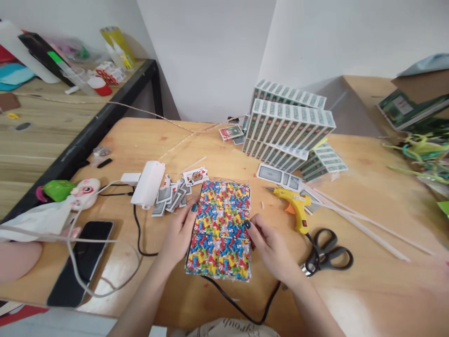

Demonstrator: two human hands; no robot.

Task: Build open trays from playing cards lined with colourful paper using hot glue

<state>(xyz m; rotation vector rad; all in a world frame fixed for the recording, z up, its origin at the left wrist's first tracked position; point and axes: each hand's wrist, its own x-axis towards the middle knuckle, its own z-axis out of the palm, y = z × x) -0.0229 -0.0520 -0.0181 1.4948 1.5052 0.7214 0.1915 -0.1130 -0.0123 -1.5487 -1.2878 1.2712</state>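
A flat rectangular panel (220,229) with a bright multicoloured pattern, divided by seams into several rectangles, is held low over the table in front of me. My left hand (180,231) grips its left edge, thumb along the side. On the right edge, my right hand (268,243) closes with the thumb at the rim; its other fingers are partly hidden. Cut playing cards (171,196) lie scattered just beyond my left hand, beside a face card (196,176). To the right are a yellow glue gun (294,203) and black-handled scissors (328,252).
Stacked card boxes (287,124) stand at the back right. White strips (361,224) stretch rightward. A white power strip (149,182), a smartphone (82,262) and a looping pale cable (72,248) occupy the left. The glue gun's black cord (242,313) runs near me.
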